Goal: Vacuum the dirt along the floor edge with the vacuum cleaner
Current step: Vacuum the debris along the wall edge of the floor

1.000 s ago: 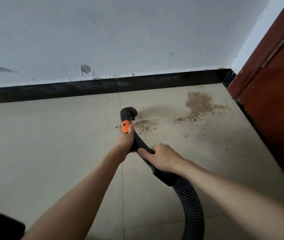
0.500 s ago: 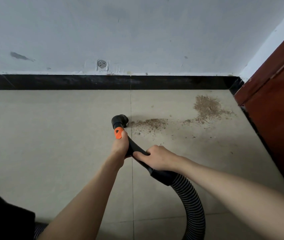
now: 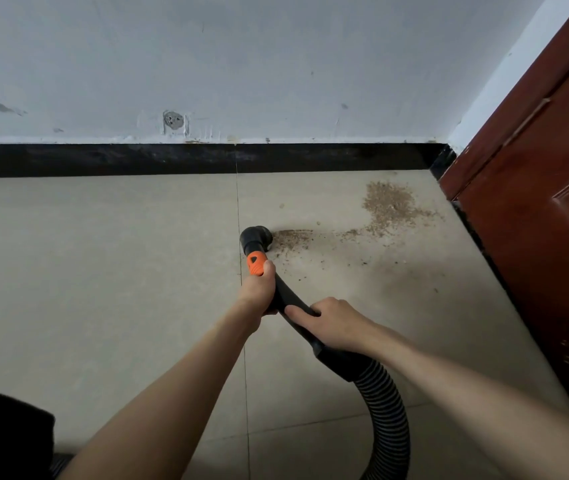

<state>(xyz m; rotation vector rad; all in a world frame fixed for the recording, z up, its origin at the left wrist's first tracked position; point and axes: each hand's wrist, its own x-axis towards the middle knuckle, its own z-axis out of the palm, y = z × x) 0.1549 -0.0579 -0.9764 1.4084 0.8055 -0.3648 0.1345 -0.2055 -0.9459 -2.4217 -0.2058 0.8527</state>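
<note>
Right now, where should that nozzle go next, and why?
Probably a short sweep to the right. The nozzle sits at the left end of a thin dirt streak, and a bigger dirt patch lies beyond it near the door. Both hands, left hand and right hand, grip the wand.

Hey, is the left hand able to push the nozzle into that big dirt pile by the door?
Probably yes: bare floor lies between the nozzle and the pile, with nothing blocking.
</note>
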